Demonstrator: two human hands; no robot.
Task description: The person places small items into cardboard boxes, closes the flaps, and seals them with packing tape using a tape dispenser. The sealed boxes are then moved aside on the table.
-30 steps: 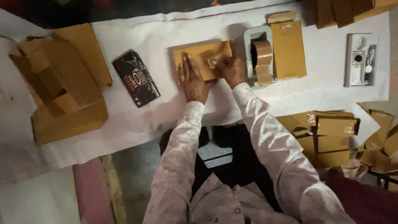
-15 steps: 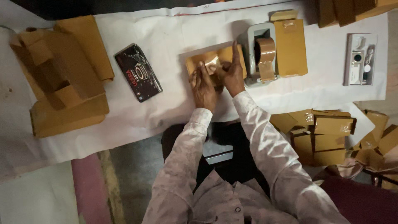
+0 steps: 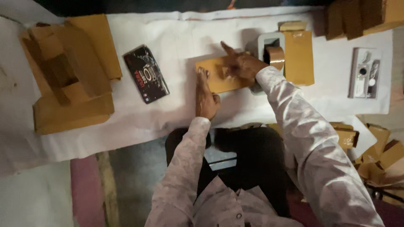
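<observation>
While both hands work at the middle of the white-covered surface [image 3: 176, 113], a flat brown packet [image 3: 214, 75] lies there under them. The left hand [image 3: 206, 98] rests open and flat, fingers stretched forward, with its fingertips on the packet's near left edge and its palm on the cloth just below. The right hand [image 3: 240, 65] lies on top of the packet's right half, fingers spread and pressing down, one finger pointing away toward the far edge; it grips nothing that can be seen. Just to the right of that hand, touching or nearly touching it, stands a grey tape dispenser [image 3: 269, 48] with a roll of brown tape, and beside it lies another long brown packet [image 3: 299, 56]. Left of the hands, well apart from the packet, a dark printed pouch [image 3: 146, 74] lies tilted on the cloth. Further left sits a heap of brown cardboard boxes [image 3: 67, 75]. Far right on the cloth is a pale flat blister pack [image 3: 364, 73], and more brown boxes [image 3: 378, 151] are piled below the surface's right edge.
</observation>
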